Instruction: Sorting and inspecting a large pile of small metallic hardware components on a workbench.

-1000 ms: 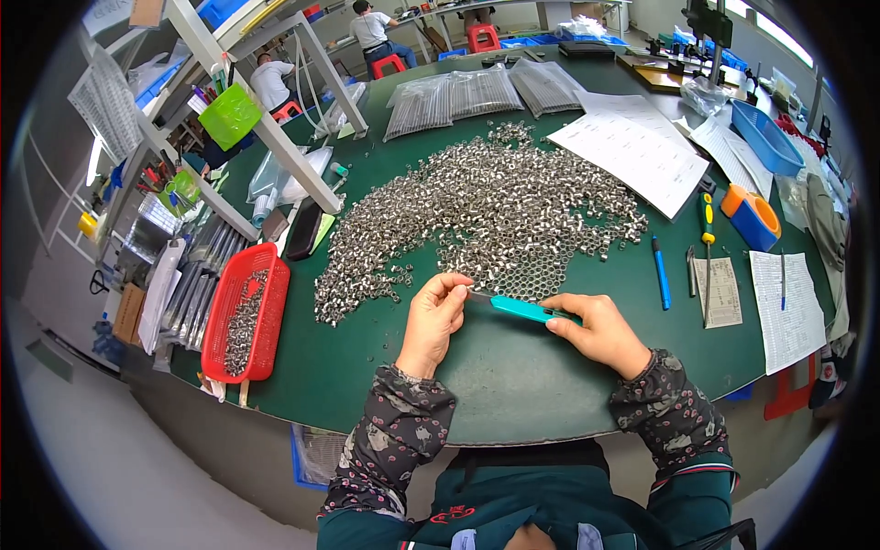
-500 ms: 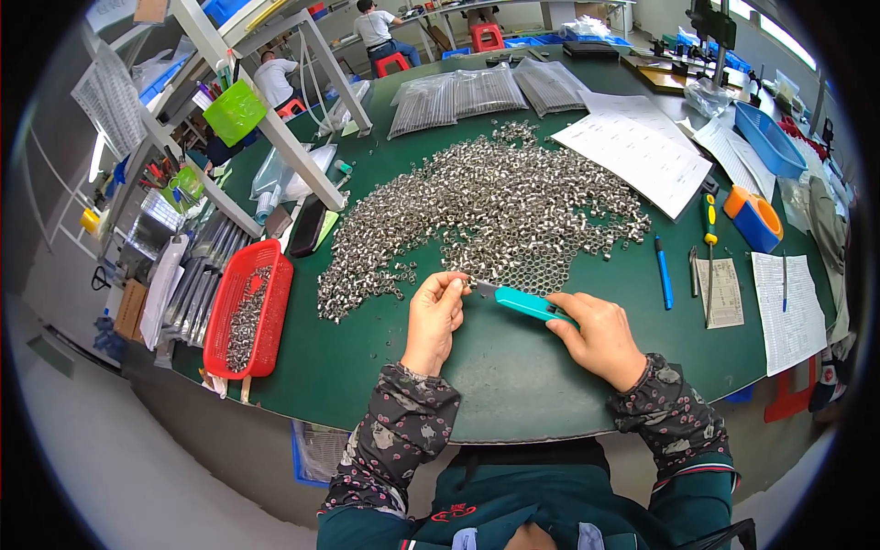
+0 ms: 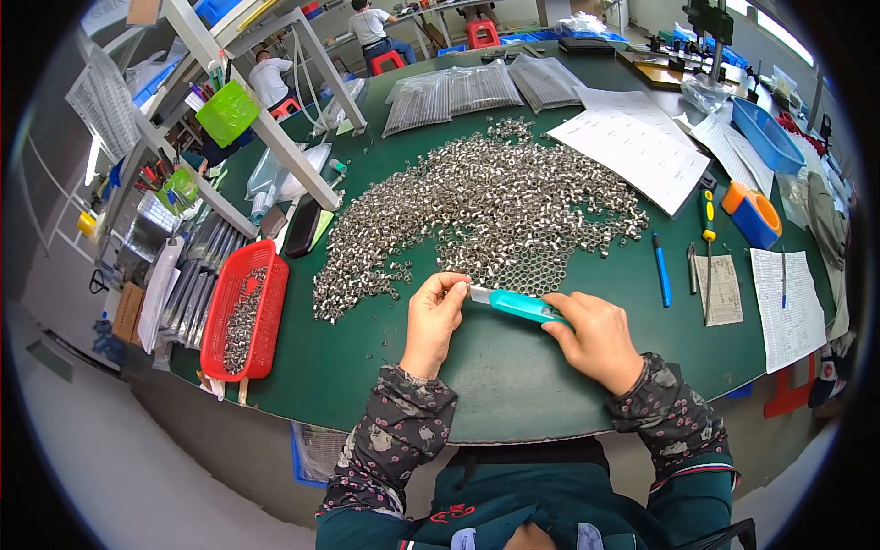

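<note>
My right hand [image 3: 594,337] is closed round a teal utility knife [image 3: 519,304], its blade pointing left. The blade's tip meets the fingertips of my left hand [image 3: 434,321], which is pinched shut. Whatever sits between those left fingers is mostly hidden; a small metal ring seems to be there, too small to be sure. Just beyond both hands spreads a large heap of small silvery metal rings [image 3: 495,202] on the green table [image 3: 513,394]. At its near edge, several rings stand on end, packed in a flat honeycomb patch [image 3: 527,269].
A red basket [image 3: 270,316] with more rings stands at the left, near a dark phone [image 3: 303,227]. Right of the heap lie paper sheets [image 3: 632,156], a blue pen [image 3: 662,271], a yellow screwdriver [image 3: 709,215] and a blue-orange tape dispenser [image 3: 753,218]. Bagged rods [image 3: 477,90] lie at the back.
The knife blade has turned slightly and now catches the light at my left fingertips. Both hands stay nearly in place; the whole view has shifted a little.
</note>
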Tool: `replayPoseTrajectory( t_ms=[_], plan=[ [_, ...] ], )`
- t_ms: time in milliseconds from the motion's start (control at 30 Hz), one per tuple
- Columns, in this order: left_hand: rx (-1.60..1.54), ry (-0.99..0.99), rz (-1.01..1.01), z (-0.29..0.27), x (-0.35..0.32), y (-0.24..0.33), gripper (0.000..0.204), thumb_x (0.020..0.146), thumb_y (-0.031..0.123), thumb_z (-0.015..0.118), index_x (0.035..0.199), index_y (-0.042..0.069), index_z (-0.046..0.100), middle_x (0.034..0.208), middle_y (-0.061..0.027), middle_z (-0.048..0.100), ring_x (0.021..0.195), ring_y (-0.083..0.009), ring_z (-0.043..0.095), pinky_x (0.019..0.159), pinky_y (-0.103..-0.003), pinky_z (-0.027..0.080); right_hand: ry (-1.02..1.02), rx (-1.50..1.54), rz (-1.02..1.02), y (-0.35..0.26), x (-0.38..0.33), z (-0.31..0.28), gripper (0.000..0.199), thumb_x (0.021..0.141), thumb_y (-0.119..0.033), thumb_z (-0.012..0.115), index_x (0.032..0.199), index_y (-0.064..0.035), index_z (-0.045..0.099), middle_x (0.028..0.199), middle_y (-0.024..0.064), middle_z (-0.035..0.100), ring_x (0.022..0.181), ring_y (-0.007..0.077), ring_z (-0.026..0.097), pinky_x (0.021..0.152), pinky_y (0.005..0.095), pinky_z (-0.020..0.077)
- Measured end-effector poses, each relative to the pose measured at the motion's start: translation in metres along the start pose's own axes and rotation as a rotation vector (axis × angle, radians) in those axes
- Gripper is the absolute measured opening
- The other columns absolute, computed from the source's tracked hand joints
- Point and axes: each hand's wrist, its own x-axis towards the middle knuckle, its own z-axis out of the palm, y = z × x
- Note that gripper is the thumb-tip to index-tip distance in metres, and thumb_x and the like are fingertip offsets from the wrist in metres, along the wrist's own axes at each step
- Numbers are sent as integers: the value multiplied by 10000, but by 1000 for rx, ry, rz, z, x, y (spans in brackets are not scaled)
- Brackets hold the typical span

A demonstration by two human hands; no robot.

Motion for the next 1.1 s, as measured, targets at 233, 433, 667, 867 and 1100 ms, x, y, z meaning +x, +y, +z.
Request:
replayPoseTrajectory(
  t_ms=[233, 433, 667, 867, 1100],
  plan=[
    [-275, 14, -149, -5, 2, 1, 96, 891, 100, 515, 942, 27, 549, 788, -39, 545, 534, -32, 377, 396, -152, 286, 181, -29, -29, 5, 2, 0, 314, 709, -113, 669, 1002, -65, 568, 690, 69, 524, 634, 254, 550, 531, 356, 437],
    [-335, -18, -133, -5, 3, 1, 97, 895, 98, 508, 967, 42, 540, 797, -34, 534, 543, -34, 382, 403, -148, 290, 91, 17, -11, 7, 3, 2, 274, 744, -159, 650, 998, -81, 582, 714, 81, 550, 654, 269, 563, 547, 374, 439],
    [-187, -15, -102, -2, 3, 2, 119, 893, 107, 516, 983, 34, 545, 794, -34, 546, 528, -25, 376, 396, -147, 288, -33, 190, 107, 8, 4, 3, 256, 774, -185, 622, 1003, -74, 595, 786, 109, 600, 676, 311, 579, 597, 384, 453],
    [-351, -71, -160, -7, 4, 4, 127, 897, 115, 508, 974, 23, 552, 779, -34, 552, 498, -23, 358, 379, -144, 270, -38, 224, 110, 10, 3, 4, 263, 778, -198, 613, 1007, -69, 597, 822, 123, 610, 707, 322, 585, 623, 395, 457],
    [-397, -50, -219, -10, 5, 0, 142, 910, 160, 502, 923, 30, 557, 744, -29, 539, 485, -22, 345, 364, -147, 249, -66, 251, 134, 9, 4, 3, 269, 780, -200, 611, 1012, -63, 600, 850, 135, 617, 734, 322, 592, 643, 389, 464]
  ],
)
